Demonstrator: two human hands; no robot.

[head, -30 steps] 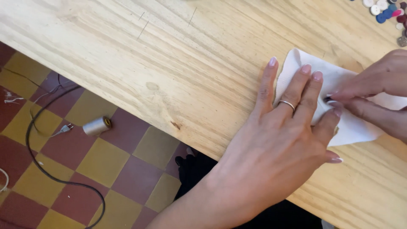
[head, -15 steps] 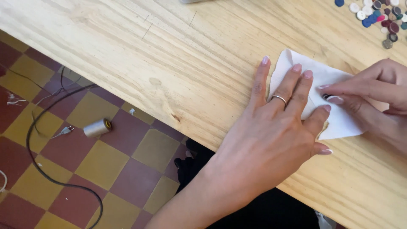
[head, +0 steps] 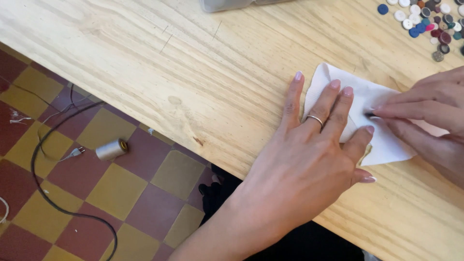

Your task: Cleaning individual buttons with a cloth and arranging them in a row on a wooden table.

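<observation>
The left hand (head: 309,164) is lying flat, fingers spread, pressing a white cloth (head: 382,140) onto the wooden table (head: 193,63). The right hand (head: 430,121) is pinching a small dark object against it, fingers nearly closed. The cloth's long axis is running from upper left to lower right. Loose buttons (head: 425,21) are lying well apart.

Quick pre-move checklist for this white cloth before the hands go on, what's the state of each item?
1. White cloth flat on the wooden table: ok.
2. Left hand pinning the cloth with spread fingers: ok.
3. Right hand fingertips pinching something small and dark at the cloth: ok; what it is, cannot tell.
4. Buttons within reach at the far right: ok.
5. Spool on the floor, not on the table: not ok.
</observation>
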